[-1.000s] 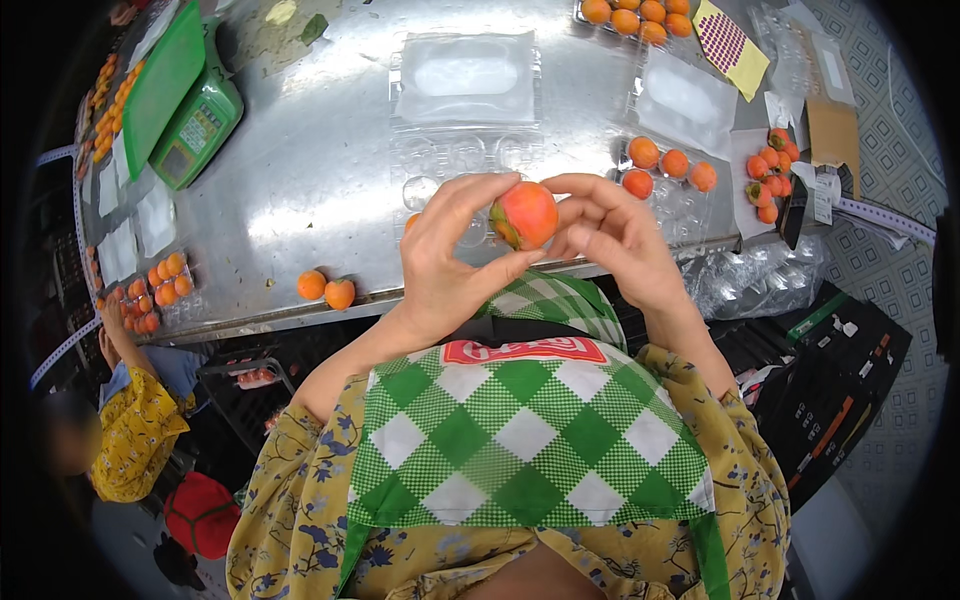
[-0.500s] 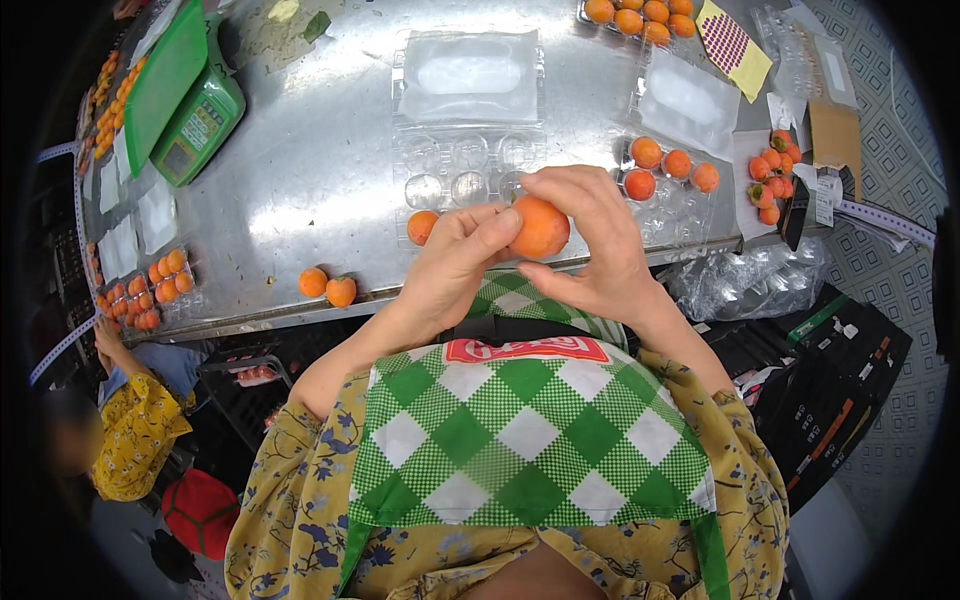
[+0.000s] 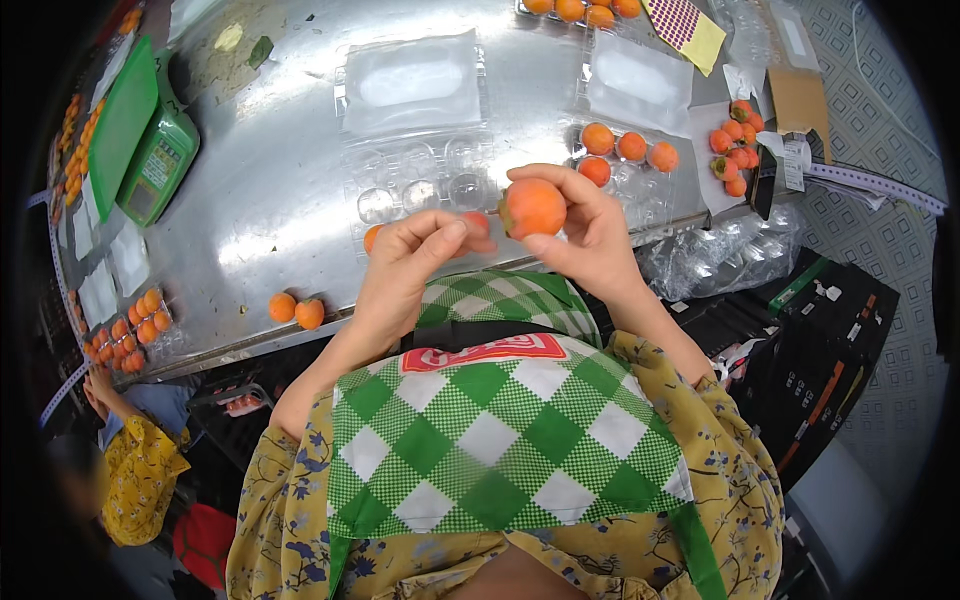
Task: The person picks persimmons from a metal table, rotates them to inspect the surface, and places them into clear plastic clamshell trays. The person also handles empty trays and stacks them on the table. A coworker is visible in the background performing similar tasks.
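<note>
My right hand [image 3: 590,235] is closed round an orange persimmon [image 3: 535,208], thumb below and fingers above, its leafy end turned to the left. Beside it, my left hand [image 3: 405,265] is raised and apart from the fruit. Its fingertips are smeared by motion, so whether they pinch anything is unclear. Behind the hands lies a clear plastic tray [image 3: 418,160] with round cups. Past my left fingers, another persimmon [image 3: 372,238] shows in part at the tray's near side, and one more [image 3: 474,219] sits close behind the fingertips.
Two loose persimmons [image 3: 297,311] lie near the table's front edge. A partly filled tray [image 3: 640,195] and a heap of persimmons [image 3: 737,150] stand to the right. A green scale [image 3: 160,165] is at left, and a white-padded tray [image 3: 410,80] lies farther back. Another person's sleeve [image 3: 140,475] shows lower left.
My left hand has come off the held persimmon and moved left. The right hand has turned the fruit, bringing its leafy end into sight. The whole view has shifted.
</note>
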Tool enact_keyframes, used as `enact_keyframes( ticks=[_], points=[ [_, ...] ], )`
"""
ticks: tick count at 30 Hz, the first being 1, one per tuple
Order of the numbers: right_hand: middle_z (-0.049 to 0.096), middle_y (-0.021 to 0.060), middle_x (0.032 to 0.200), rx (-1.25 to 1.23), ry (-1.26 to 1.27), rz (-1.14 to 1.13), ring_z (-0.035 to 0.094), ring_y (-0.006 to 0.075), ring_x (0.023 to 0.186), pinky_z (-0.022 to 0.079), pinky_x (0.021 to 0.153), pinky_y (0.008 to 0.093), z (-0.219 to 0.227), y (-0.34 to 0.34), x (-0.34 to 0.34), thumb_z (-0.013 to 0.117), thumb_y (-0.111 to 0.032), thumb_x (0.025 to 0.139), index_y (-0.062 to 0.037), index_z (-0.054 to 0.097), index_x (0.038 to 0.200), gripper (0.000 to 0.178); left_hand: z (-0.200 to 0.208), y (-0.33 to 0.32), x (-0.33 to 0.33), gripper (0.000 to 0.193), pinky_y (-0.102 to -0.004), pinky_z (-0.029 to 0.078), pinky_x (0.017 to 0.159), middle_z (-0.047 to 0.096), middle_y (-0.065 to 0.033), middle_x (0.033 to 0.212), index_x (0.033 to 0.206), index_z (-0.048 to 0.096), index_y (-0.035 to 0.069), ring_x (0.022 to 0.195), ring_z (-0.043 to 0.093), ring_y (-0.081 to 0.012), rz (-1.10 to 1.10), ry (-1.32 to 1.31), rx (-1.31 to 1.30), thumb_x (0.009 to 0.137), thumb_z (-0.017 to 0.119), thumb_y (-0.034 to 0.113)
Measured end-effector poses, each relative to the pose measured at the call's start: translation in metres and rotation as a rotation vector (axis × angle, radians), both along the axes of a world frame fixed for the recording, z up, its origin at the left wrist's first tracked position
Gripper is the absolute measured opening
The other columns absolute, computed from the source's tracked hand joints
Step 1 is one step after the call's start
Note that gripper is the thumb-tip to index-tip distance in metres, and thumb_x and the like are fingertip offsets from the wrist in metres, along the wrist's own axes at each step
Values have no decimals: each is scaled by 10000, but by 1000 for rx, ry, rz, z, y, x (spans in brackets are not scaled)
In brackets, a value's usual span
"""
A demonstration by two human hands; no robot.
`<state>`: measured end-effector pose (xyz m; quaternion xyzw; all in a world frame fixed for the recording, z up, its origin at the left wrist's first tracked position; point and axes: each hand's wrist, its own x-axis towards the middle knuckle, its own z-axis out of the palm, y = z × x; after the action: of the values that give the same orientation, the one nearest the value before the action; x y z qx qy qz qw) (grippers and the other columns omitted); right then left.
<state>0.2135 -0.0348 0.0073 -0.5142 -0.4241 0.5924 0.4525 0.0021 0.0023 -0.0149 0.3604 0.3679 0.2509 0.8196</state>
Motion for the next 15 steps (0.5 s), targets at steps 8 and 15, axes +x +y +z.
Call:
enact_keyframes(
  ticks=[8,15],
  points=[
    [620,95,882,495,-755,-24,617,281,775,499,691,364,3,2,-14,787,-145,617,-54,617,1069,491,7,0,11,466,-337,479,957,569,-143,1244,1312,478,-4,1114,584,-199,40,-109,-114,910,642,165],
    [591,48,837,584,-955,-2,602,234,765,459,645,360,3,3,-22,782,-170,610,-89,624,1056,481,6,-4,12,509,-330,490,950,562,-141,1233,1309,472,-31,1100,592,-189,59,-103,-65,868,687,103]
  ],
)
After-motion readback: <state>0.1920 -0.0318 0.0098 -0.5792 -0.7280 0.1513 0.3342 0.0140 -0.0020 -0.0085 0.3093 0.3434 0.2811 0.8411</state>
